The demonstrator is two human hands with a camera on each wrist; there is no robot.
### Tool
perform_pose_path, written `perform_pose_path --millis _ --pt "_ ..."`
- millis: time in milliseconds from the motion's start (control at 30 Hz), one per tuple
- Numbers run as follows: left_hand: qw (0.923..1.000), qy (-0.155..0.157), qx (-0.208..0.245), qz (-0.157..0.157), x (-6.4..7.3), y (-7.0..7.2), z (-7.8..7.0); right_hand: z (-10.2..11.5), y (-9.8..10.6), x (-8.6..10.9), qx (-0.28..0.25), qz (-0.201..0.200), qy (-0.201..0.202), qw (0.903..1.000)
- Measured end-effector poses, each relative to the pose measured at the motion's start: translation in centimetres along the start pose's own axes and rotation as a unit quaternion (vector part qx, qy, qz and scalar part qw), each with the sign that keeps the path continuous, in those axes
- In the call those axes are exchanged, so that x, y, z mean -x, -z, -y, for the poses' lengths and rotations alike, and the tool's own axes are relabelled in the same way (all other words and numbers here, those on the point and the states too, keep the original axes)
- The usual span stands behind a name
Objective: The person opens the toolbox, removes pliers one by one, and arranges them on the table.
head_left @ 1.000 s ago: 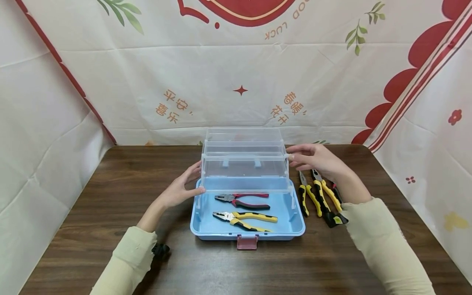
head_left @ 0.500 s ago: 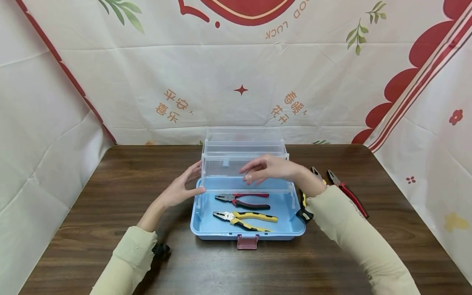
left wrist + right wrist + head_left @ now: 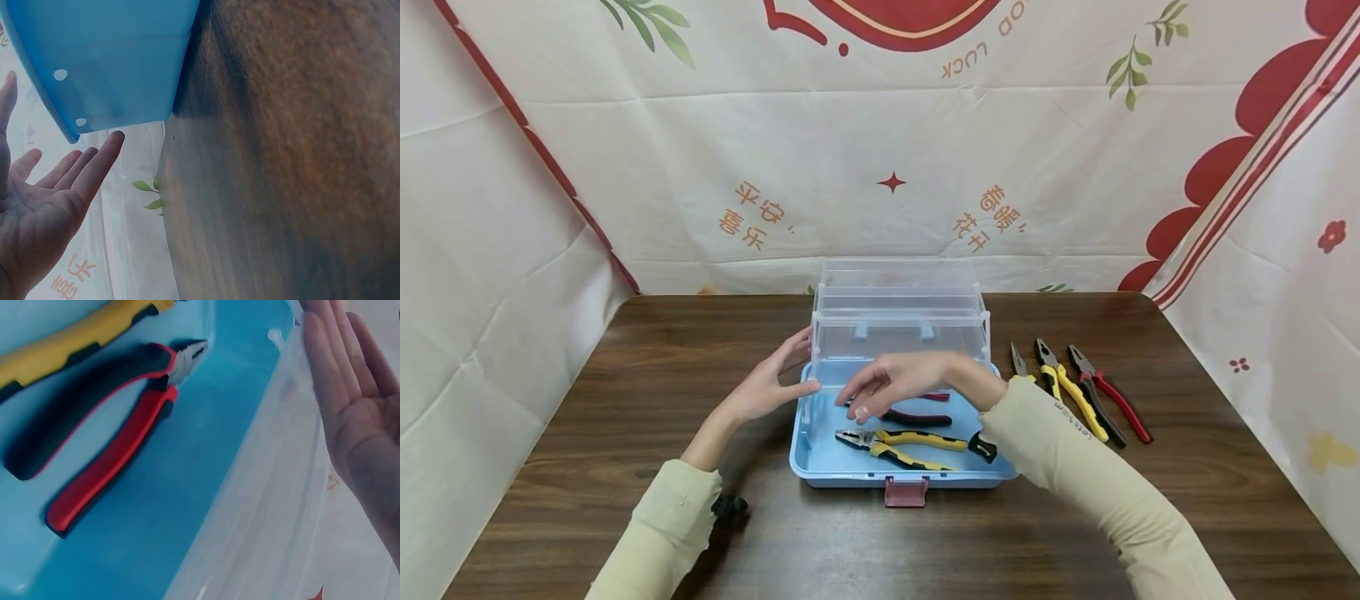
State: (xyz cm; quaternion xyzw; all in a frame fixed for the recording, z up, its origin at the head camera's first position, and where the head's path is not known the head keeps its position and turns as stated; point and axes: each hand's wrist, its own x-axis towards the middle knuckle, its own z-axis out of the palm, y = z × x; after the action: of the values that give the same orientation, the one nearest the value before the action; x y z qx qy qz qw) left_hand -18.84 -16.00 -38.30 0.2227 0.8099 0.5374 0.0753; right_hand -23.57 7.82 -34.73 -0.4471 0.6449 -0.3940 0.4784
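Two pliers, red-handled pliers point(image 3: 898, 408) and yellow-handled pliers point(image 3: 898, 444), are seen lying in the blue toolbox point(image 3: 820, 454), over which the empty, slack-fingered right hand point(image 3: 891, 379) has been brought from the box's right edge, while the open left hand point(image 3: 767, 385) is kept against its left side.

Light blue toolbox base point(image 3: 820, 454) with dark pink latch point(image 3: 904, 492), clear see-through trays point(image 3: 898, 321); inside, red-and-black pliers point(image 3: 917, 415) and yellow-and-black pliers point(image 3: 898, 446). On dark brown wood-grain table point(image 3: 625, 400): two yellow-black pliers point(image 3: 1071, 396), one red-black pair point(image 3: 1112, 396). Pale green sleeves point(image 3: 1075, 458). Backdrop cloth point(image 3: 700, 142) white with red shapes, orange characters, green leaves
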Motion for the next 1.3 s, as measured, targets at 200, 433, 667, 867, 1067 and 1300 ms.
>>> perform_pose_path --millis 200,433,667,867,1067,1300 --pt "1.0000 0.004 -0.003 0.000 0.0 0.0 -0.1 -0.4 -0.9 -0.3 0.003 0.050 -0.035 0.9981" --pt "1.0000 0.000 -0.003 -0.003 0.0 -0.1 -0.2 -1.2 -1.5 -0.4 0.080 0.052 -0.129 0.9870" --pt "1.0000 0.002 0.000 0.000 0.1 -0.1 -0.2 -1.9 -2.0 -0.2 0.153 0.028 -0.175 0.9721" --pt "1.0000 -0.003 -0.001 -0.001 -0.1 -0.1 -0.3 -2.4 -2.3 0.0 0.139 -0.007 -0.204 0.9690" --pt "1.0000 0.003 -0.004 -0.002 0.1 -0.2 -0.3 -2.9 -2.4 -0.2 0.110 -0.011 -0.213 0.9709" --pt "1.0000 0.003 -0.003 -0.001 0.2 -0.2 -0.1 -3.4 -2.4 -0.5 0.061 0.009 -0.224 0.9725"
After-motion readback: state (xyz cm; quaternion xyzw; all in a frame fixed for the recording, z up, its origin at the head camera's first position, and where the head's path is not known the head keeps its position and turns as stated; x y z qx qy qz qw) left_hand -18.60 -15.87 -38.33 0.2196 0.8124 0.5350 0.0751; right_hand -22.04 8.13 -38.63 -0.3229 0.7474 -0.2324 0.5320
